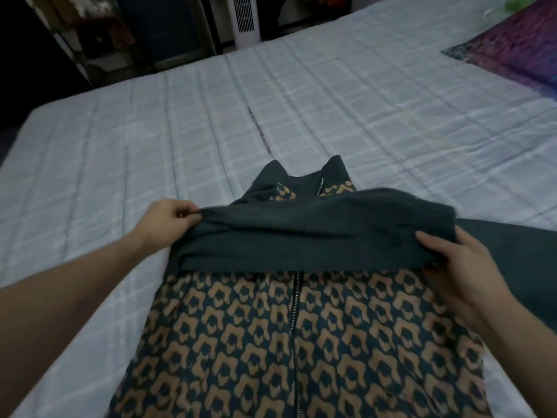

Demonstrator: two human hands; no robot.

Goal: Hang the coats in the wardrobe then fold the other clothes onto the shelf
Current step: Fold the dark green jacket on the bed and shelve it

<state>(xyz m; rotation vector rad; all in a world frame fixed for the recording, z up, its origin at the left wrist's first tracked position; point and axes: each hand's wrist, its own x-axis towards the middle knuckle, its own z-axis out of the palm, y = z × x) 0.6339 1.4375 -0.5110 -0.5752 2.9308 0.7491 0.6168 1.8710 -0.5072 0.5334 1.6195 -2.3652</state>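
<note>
— Pale checked bedding [126, 152] fills most of the view, and the zip jacket [301, 342] lies face up on the near middle of it, collar [304, 173] pointing to the far side.

— What are the hands doing?

— Each is closed on the dark sleeve [316, 233], which is stretched straight across the chest. Left hand [168, 220] pinches the left end between thumb and curled fingers; right hand [452, 267] grasps the right end, thumb on top and fingers tucked beneath.

— So a fold is under way?

— I judge so, a sleeve being laid across the front. To do it well, keep both ends level, pull out the slack, and set the band down square to the zip [297, 303] so the printed front stays smooth.

— And the other sleeve?

— More dark cloth trails off to the right behind the right hand; whether that is the second sleeve I cannot tell.

— Room to work?

— Plenty of bare bedding to the left and far side. A purple pillow [512, 46] sits far right, well apart. The bed's left edge is some way off; a white fan [245, 19] and dark furniture stand beyond the far edge.
</note>
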